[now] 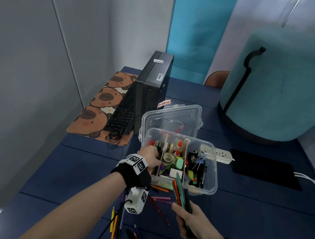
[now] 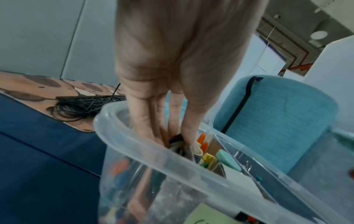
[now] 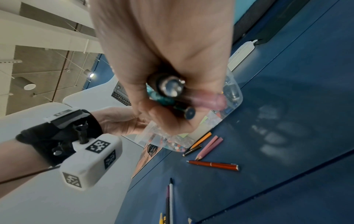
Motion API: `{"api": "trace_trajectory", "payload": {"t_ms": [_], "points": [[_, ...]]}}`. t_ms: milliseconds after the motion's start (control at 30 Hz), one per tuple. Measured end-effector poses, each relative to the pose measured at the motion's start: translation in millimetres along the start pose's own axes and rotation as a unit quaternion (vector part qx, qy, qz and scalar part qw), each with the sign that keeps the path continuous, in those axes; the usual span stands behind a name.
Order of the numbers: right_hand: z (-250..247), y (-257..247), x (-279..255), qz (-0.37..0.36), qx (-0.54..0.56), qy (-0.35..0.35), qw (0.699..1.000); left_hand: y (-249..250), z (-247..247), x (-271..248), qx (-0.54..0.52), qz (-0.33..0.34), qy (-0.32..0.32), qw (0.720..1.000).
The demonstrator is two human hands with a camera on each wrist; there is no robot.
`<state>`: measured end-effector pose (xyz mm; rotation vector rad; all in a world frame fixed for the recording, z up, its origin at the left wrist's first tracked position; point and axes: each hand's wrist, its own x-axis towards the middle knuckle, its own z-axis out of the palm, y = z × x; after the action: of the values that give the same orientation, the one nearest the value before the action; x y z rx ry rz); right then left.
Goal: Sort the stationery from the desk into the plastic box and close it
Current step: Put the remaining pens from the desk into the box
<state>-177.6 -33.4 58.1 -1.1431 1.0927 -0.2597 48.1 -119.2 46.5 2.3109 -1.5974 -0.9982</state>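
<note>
Left hand [image 1: 150,156] reaches into the left compartment of the clear plastic box [image 1: 212,176], fingers [image 2: 142,121] pinched on dark pens there. Right hand [image 1: 195,222], at 5 o'clock from the box, grips a bundle of pens [image 1: 181,192]. Loose pencils and pens [image 1: 156,208] lie on the blue desk [image 1: 259,226] at 6 o'clock of the box.

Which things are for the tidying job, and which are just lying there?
For the job:
- plastic box
- its lid
- pens in the right hand
- loose pencils on the desk

Just lying about:
- keyboard
- computer
- power strip
- animal mat
- blue chair
</note>
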Motion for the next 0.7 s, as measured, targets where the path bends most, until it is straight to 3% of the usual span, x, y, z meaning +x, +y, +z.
{"api": "trace_trajectory", "payload": {"t_ms": [167,267,400,467,567,700], "points": [[-1,2,-2,0.005,0.004,0.006,1.000,-4,-2,6,-0.109,-0.057,-0.073,0.990],[-2,2,-1,0.007,0.004,0.008,1.000,-5,0,6,-0.080,-0.072,-0.089,0.990],[2,-1,-2,0.021,0.002,0.001,1.000,7,2,-6,0.105,-0.019,-0.041,0.993],[4,-8,-4,0.029,0.028,0.004,0.999,10,4,-5,0.133,0.010,-0.022,0.991],[-1,-24,2,0.028,0.093,0.011,0.995,1,-4,-8,0.099,0.015,0.019,0.995],[-6,-64,42,0.039,0.144,0.033,0.988,-29,-23,-15,-0.030,0.030,0.154,0.987]]}}
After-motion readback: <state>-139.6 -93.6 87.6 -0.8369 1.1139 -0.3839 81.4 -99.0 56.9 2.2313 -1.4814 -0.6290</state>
